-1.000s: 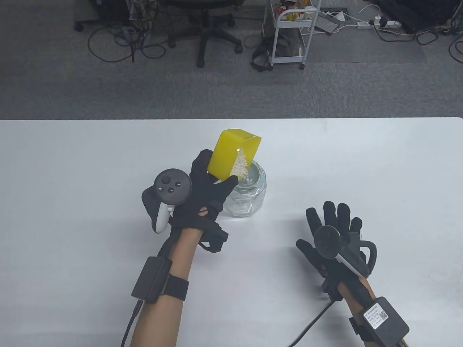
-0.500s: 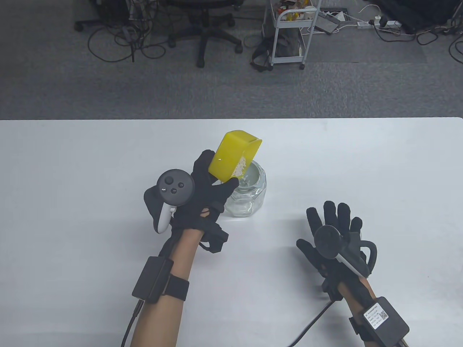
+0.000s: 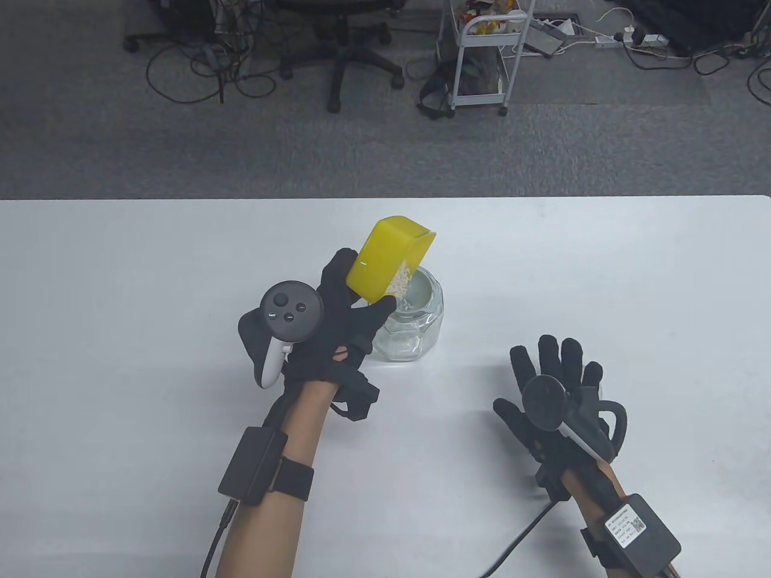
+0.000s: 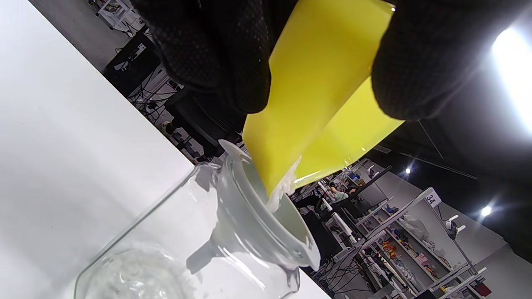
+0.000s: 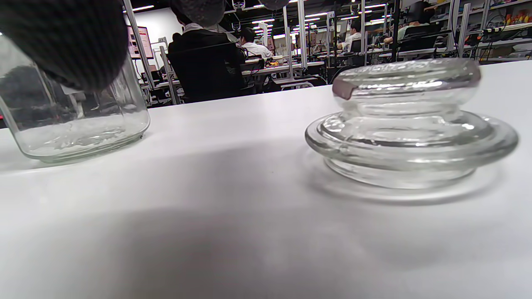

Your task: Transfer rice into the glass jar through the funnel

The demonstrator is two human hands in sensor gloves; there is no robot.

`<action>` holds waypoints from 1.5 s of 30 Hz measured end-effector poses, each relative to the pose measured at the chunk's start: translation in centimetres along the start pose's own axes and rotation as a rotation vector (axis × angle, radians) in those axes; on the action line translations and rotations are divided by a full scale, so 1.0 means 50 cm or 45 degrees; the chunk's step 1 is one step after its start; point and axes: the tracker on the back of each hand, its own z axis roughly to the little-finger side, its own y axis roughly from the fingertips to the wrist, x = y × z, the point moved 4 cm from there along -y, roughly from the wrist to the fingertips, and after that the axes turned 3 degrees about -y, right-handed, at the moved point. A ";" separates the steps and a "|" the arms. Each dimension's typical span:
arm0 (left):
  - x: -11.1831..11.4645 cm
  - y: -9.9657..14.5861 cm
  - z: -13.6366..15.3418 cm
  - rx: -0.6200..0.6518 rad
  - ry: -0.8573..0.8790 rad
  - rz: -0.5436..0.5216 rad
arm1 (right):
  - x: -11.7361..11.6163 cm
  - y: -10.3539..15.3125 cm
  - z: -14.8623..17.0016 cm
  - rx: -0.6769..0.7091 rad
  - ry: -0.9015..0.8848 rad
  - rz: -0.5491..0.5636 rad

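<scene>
My left hand [image 3: 361, 283] grips a yellow container [image 3: 385, 259] and holds it tilted, its lip over a white funnel [image 3: 423, 293] that sits in the mouth of a glass jar [image 3: 409, 331]. White rice [image 3: 400, 280] lies at the lip. In the left wrist view the rice [image 4: 284, 191] slides off the container [image 4: 316, 108] into the funnel [image 4: 257, 220], and some rice lies in the jar's [image 4: 166, 249] bottom. My right hand [image 3: 533, 376] rests open on the table, right of the jar, with its fingers spread.
A glass lid [image 5: 409, 124] lies on the white table [image 3: 120, 301] in the right wrist view, right of the jar [image 5: 75, 124]; the table view does not show it. Beyond the table's far edge are an office chair [image 3: 337, 54], a cart [image 3: 482, 54] and floor cables.
My left hand has tipped the yellow container a little further over the funnel, and the rice has slid toward its lip. The right hand has not moved.
</scene>
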 end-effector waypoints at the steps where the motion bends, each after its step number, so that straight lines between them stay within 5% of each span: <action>1: 0.000 0.000 0.000 0.000 0.000 -0.001 | 0.001 0.000 0.000 0.000 0.001 0.001; 45: 0.003 0.006 -0.010 0.047 -0.074 -0.022 | -0.001 0.000 0.001 -0.002 -0.001 0.000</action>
